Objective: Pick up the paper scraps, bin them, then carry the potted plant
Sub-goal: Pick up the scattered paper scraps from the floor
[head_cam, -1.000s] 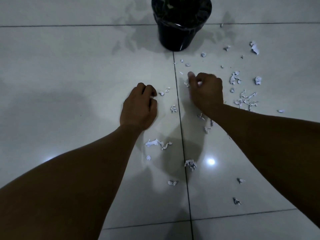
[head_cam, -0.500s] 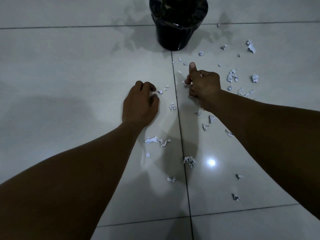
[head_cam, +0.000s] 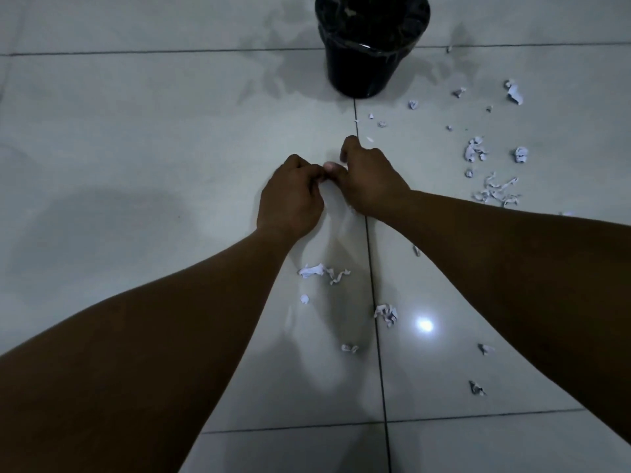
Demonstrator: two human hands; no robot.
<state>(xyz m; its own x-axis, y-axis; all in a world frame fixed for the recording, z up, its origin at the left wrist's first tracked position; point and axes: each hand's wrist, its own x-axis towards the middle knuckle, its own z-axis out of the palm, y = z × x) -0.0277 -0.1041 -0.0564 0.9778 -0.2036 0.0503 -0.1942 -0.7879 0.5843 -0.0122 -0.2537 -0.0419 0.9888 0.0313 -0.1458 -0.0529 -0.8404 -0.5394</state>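
Note:
White paper scraps lie scattered over the pale tiled floor: a twisted strip (head_cam: 322, 273) below my hands, a crumpled bit (head_cam: 386, 314) near the tile seam, and a denser cluster (head_cam: 495, 194) to the right. A black pot (head_cam: 368, 70) wrapped in shiny plastic, with leaves showing at its rim, stands at the top centre. My left hand (head_cam: 290, 196) and my right hand (head_cam: 372, 179) are low over the floor in the middle with fingers curled. Their fingertips meet, pinched together around small scraps that are mostly hidden.
Dark grout seams (head_cam: 374, 302) run down the floor between my arms and across at the bottom. More scraps (head_cam: 514, 92) lie at the upper right beside the pot. A bright lamp reflection (head_cam: 425, 325) glares on the tile.
My right hand has moved left and down from near the pot side to meet my left hand. The small scraps that lay between the hands are no longer in sight.

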